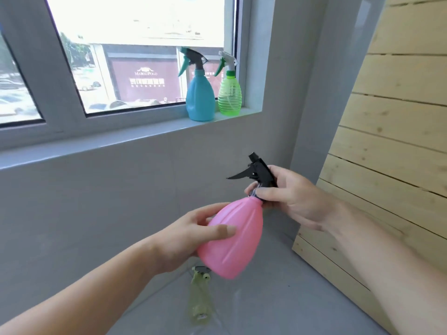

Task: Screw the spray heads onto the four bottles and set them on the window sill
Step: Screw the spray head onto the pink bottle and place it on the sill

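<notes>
While the left hand (191,235) wraps the belly of the pink bottle (233,238), held tilted in mid-air below the sill (121,139), the right hand (290,199) has its fingers (254,188) clamped on the collar of the black head (258,171) at the neck. The left fingers are closed on the bottle. It looks empty, so light; the thin plastic wall is smooth and likely gives under a hard squeeze, so a broad hold round the ribbed belly suits it, with the twisting done at the collar, not the trigger. 2 finished bottles stand at the sill's right end: blue (200,97) and, just beside it, green (229,96), nearest the corner. A yellowish bottle (199,296) lies on the grey floor below. Grey walls, a window, pale wood slats (387,141) at right.
</notes>
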A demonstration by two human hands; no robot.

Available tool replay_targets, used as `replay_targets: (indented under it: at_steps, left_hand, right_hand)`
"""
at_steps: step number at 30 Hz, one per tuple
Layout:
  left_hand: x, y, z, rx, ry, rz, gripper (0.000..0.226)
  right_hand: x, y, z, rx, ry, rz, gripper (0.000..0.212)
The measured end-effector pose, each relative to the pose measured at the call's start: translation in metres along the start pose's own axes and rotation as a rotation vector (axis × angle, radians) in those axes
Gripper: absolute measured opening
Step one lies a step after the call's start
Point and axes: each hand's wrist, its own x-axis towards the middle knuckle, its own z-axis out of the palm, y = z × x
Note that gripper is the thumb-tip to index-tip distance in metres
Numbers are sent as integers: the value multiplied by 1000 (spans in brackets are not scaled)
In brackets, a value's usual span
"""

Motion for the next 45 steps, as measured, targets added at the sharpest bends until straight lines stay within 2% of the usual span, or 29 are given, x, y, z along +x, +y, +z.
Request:
replay_targets:
  at_steps: [5,9,12,15,19,21,24,28,31,35,37,45]
  left_hand:
    - [-11,-5,-4,-152,-56,-18,62]
    - [-10,-14,-6,-138,-72,-35,62]
    - [-5,-17,1,-36,13,-28,59]
    - [3,-18,9,-4,147,-65,78]
    - [14,-21,13,55,210,-148,70]
    - [15,-23,14,34,174,-201,70]
    - [13,-25,16,-57,25,-292,74]
    - [10,-28,15,-211,-158,-319,54]
    - [9,-28,11,-316,-154,-307,61]
    - [12,-27,22,16,21,-249,77]
    - [12,-27,27,33,86,-280,75]
    - [14,-28,16,-296,-122,-404,67]
  right_hand:
    - [1,-4,10,25,-43,-78,31]
    - [-2,14,9,54,-23,-41,30]
    - [0,24,4,-76,45,12,26]
    - [5,33,7,-172,178,53,18]
    - [8,44,13,-71,268,127,28]
    - [7,46,14,39,264,167,26]
    - [6,47,15,105,250,193,15]
    - [7,51,20,123,267,206,8]
    - [10,49,20,173,299,214,7]
    - [13,51,29,179,322,199,12]
    - [13,54,32,176,327,212,13]
    - [11,55,30,193,322,237,9]
